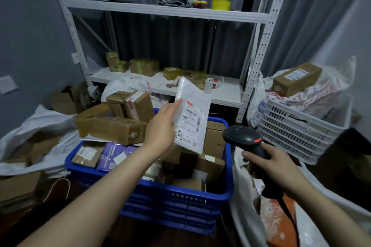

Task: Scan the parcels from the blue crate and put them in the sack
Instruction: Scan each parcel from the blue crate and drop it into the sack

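Above the blue crate [170,208], left hand [160,128] fingers grip a white parcel [192,118]; right hand [281,168] fingers clasp the scanner [245,138].

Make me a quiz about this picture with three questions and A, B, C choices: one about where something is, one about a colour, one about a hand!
1. Where is the scanner? A in the right hand; B on a chair; C in a pocket.
2. What colour is the front crate? A red; B blue; C green.
3. What is the left hand doing? A holding up a white parcel; B waving empty; C gripping scissors.
Answers: 1 A, fingers curl round its handle. 2 B, its walls are blue. 3 A, the parcel stands in its grip above the crate.
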